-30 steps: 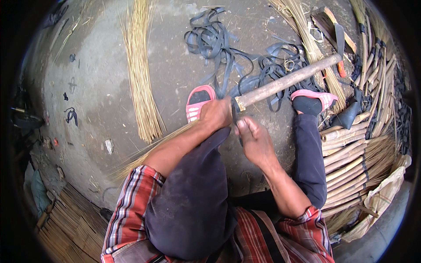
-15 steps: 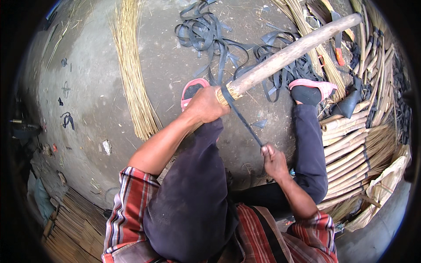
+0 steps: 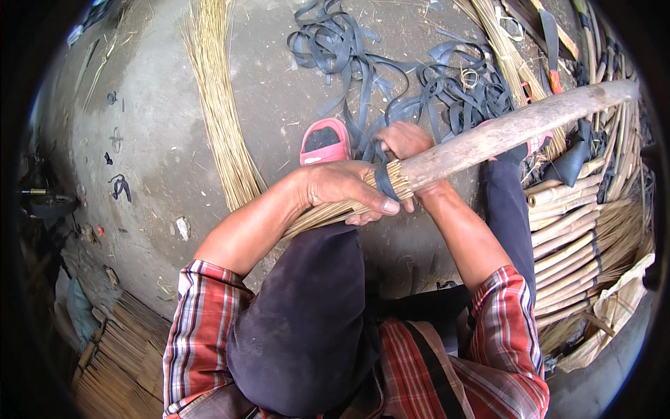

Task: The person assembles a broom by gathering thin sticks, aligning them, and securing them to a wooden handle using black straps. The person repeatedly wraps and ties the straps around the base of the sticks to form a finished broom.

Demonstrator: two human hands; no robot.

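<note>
A straw bundle (image 3: 322, 218) lies across my raised left knee, packed around the near end of a thick wooden stick (image 3: 516, 131). My left hand (image 3: 333, 184) is closed around the bundle, its thumb stretched along the straw beside the binding. A dark rubber strip (image 3: 384, 181) wraps the straw where it meets the wood. Beyond the stick, my right hand (image 3: 406, 140) is bent with curled fingers at the strip's upper part; its forearm passes beneath the stick. The stick hides part of that hand and wrist.
Tangled rubber strips (image 3: 331, 49) lie on the floor ahead, by my pink slipper (image 3: 326, 143). A long straw bundle (image 3: 222, 105) lies to the left. Rightward are an orange-handled blade (image 3: 553, 78) and stacked sticks with straw ends (image 3: 567, 244).
My right hand has gone from pulling the strip taut near my body to the stick's far side. The strip now wraps closer round the straw. The stick has swung slightly rightward and lower.
</note>
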